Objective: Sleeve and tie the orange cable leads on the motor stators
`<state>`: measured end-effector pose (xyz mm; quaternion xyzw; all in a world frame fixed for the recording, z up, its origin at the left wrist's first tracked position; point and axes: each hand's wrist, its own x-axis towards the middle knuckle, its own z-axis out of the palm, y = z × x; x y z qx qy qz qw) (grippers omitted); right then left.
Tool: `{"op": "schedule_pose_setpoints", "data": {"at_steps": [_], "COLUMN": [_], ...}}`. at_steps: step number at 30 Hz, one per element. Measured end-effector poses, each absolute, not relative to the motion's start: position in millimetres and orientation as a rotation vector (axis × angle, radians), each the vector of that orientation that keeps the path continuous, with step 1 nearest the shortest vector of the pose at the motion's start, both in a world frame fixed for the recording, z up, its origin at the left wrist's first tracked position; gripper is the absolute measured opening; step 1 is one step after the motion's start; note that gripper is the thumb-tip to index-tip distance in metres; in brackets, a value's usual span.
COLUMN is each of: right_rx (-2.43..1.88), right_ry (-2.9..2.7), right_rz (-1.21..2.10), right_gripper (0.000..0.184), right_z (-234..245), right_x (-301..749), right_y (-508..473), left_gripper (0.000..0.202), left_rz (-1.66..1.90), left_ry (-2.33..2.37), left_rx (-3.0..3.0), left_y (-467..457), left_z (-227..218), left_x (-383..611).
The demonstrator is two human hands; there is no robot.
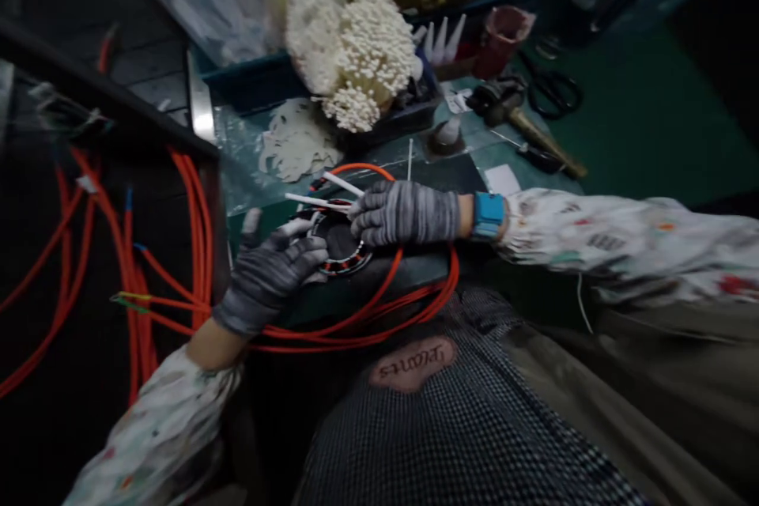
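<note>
A ring-shaped motor stator point(347, 263) with a dark centre and orange-red windings lies on the bench in front of me. My left hand point(261, 273), in a grey striped glove, grips its left rim; one finger sticks up apart from the others. From the right, my right hand point(394, 213), gloved alike, reaches over the stator's upper right edge with fingers closed. Two thin white tubes point(317, 202) run into its fingertips; the exact grip is hidden. An orange cable point(368, 166) arches behind the stator, and more orange cable point(409, 304) loops in front.
Bundles of orange cable point(202, 237) hang at left. Behind stand many white-tipped sticks point(373, 47), flat white pieces point(300, 142) and white nozzles point(444, 39). A red cup point(504, 35), black scissors point(554, 91), a hammer point(542, 138) and a small bottle point(449, 133) lie farther right.
</note>
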<state>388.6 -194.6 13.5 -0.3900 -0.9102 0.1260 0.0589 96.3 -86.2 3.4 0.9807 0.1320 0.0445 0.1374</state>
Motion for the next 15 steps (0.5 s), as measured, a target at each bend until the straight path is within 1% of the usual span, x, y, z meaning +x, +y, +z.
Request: {"op": "schedule_pose_setpoints", "data": {"at_steps": [3,6,7,8,9,10,11,13,15], "right_rx": [-1.223,-1.337,-1.412,-1.495,-1.579,-1.656,-1.722,-1.839,-2.018], "right_ry": [-2.512,-2.211,-2.124,-2.048,-1.988,-1.942,-1.902,-1.844,-1.724], "right_rz": [0.482,0.527,0.556,0.605,0.670,0.745,0.817,0.877,0.818], "right_gripper": [0.030,0.026,0.028,0.035,0.046,0.053,0.056,0.051,0.034], "right_z": [2,-8,-12,-15,-20,-27,-34,-50,-65], "right_x": [398,410,414,418,422,426,429,435,442], "right_y": [-202,-247,-270,-296,-324,-352,-379,-424,-450], "left_gripper": [0.015,0.029,0.034,0.035,0.031,0.025,0.019,0.011,0.012], "left_rz": [0.365,0.419,0.408,0.410,0.434,0.469,0.507,0.543,0.497], "left_ry": [0.521,0.560,0.568,0.583,0.597,0.614,0.638,0.690,0.726], "left_rx": [2.873,2.902,2.913,2.928,2.947,2.965,2.978,2.982,2.956], "left_y": [-99,-121,-128,-135,-140,-145,-148,-154,-158], "left_z": [0,7,10,11,12,13,13,13,13], "left_x": [89,99,105,110,116,120,124,128,130]}}
